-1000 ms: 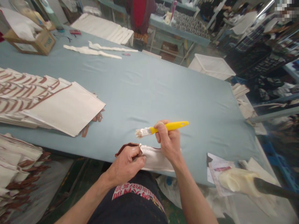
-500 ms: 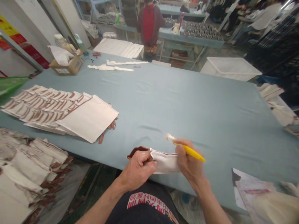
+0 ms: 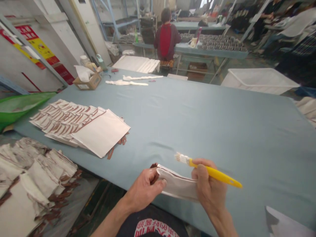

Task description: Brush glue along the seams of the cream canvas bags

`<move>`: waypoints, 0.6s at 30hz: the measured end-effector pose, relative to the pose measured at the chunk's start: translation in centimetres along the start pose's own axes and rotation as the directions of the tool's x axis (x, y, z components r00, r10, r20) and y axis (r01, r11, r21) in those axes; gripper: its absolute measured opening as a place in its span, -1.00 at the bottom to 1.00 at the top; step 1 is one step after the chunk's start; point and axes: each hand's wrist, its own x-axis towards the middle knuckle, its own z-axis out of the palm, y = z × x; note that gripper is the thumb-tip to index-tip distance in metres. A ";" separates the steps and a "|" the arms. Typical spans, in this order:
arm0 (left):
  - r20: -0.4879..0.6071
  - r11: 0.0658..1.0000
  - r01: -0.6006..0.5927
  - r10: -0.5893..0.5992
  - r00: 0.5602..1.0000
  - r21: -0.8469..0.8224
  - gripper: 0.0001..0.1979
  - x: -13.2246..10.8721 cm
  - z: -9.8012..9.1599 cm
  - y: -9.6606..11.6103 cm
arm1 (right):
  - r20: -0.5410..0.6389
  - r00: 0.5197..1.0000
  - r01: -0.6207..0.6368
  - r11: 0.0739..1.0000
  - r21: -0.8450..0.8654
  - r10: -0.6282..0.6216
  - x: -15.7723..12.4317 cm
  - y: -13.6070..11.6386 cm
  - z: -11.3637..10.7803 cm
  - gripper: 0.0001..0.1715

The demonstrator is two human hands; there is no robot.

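A cream cloth pouch (image 3: 179, 188) with a brown-trimmed edge is held over the table's near edge. My left hand (image 3: 145, 186) is closed on its left end, thumb in front, with a bit of brown strap showing behind the fingers. My right hand (image 3: 209, 184) grips a yellow-handled brush (image 3: 222, 176) and also touches the pouch's right end. The brush's pale, whitened bristles point left, above the pouch and apart from it. How the right fingers hold the cloth is partly hidden.
Overlapping cream pouches (image 3: 101, 133) lie on the blue-covered table (image 3: 197, 121) at left. More cloth pieces (image 3: 37, 177) are heaped below. A tissue box (image 3: 87, 80) and white strips (image 3: 127, 83) are at the back. Beyond are a white bin (image 3: 261, 79) and a seated person (image 3: 166, 39).
The brush has turned, so more of its handle shows to the right. My right hand has moved slightly right and down. The view has shifted, and the brown strap shows less.
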 end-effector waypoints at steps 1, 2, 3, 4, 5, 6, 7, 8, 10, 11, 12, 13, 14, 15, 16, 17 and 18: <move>-0.023 1.000 0.005 -0.005 1.000 0.006 -0.78 -0.1 0.0 -0.2 | 0.012 1.000 0.001 1.000 0.000 -0.001 0.1 0.1 0.1 -0.55; -0.046 1.000 0.007 -0.007 0.999 0.012 -0.77 -0.1 -0.1 -0.3 | 0.021 1.000 0.001 1.000 0.001 -0.001 0.2 0.0 0.2 -0.54; -0.072 1.000 0.005 -0.004 0.997 0.019 -0.76 -0.1 -0.2 -0.3 | 0.022 1.000 -0.004 1.000 0.003 0.004 0.4 -0.1 0.5 -0.52; -0.094 1.000 -0.001 0.004 0.996 0.028 -0.75 -0.1 -0.4 -0.2 | 0.015 1.000 -0.018 1.000 0.006 0.018 0.5 -0.3 0.8 -0.49; -0.109 0.999 -0.013 0.017 0.994 0.042 -0.74 -0.1 -0.6 -0.1 | -0.003 0.999 -0.041 0.999 0.009 0.041 0.6 -0.7 1.2 -0.47; -0.121 0.997 -0.029 0.037 0.992 0.065 -0.73 0.0 -0.9 0.1 | -0.032 0.997 -0.070 0.997 0.013 0.071 0.8 -1.2 1.7 -0.44; -0.130 0.994 -0.051 0.063 0.990 0.094 -0.73 0.1 -1.2 0.4 | -0.068 0.993 -0.099 0.995 0.018 0.100 0.9 -1.7 2.2 -0.41; -0.136 0.989 -0.077 0.094 0.986 0.124 -0.72 0.3 -1.6 0.6 | -0.105 0.986 -0.126 0.992 0.022 0.128 1.1 -2.3 2.8 -0.38; -0.128 0.978 -0.122 0.144 0.981 0.167 -0.72 0.6 -2.7 1.1 | -0.169 0.971 -0.164 0.986 0.032 0.167 1.4 -3.4 4.0 -0.33; -0.115 0.974 -0.140 0.162 0.980 0.176 -0.72 0.8 -3.4 1.3 | -0.194 0.964 -0.177 0.983 0.039 0.181 1.6 -4.0 4.7 -0.30; -0.098 0.972 -0.152 0.171 0.980 0.177 -0.73 1.0 -4.1 1.5 | -0.215 0.957 -0.188 0.981 0.045 0.194 1.8 -4.5 5.4 -0.28; -0.079 0.973 -0.155 0.171 0.982 0.171 -0.74 1.1 -4.9 1.6 | -0.232 0.951 -0.200 0.979 0.048 0.206 1.9 -4.9 6.1 -0.26; -0.062 0.975 -0.153 0.165 0.984 0.162 -0.75 1.3 -5.8 1.8 | -0.245 0.945 -0.213 0.976 0.044 0.217 2.0 -5.3 6.8 -0.24; -0.050 0.977 -0.147 0.156 0.986 0.152 -0.75 1.4 -6.7 1.9 | -0.257 0.940 -0.222 0.974 0.033 0.223 2.1 -5.7 7.6 -0.22; -0.041 0.980 -0.135 0.142 0.989 0.146 -0.75 1.5 -7.6 2.0 | -0.273 0.935 -0.229 0.973 0.019 0.225 2.1 -5.9 8.3 -0.21; -0.034 0.983 -0.117 0.123 0.992 0.141 -0.75 1.5 -8.5 2.0 | -0.292 0.931 -0.228 0.974 0.004 0.220 2.1 -6.0 8.9 -0.21; -0.026 0.985 -0.099 0.104 0.994 0.138 -0.75 1.5 -9.4 2.0 | -0.314 0.926 -0.223 0.975 -0.014 0.208 2.2 -6.0 9.6 -0.21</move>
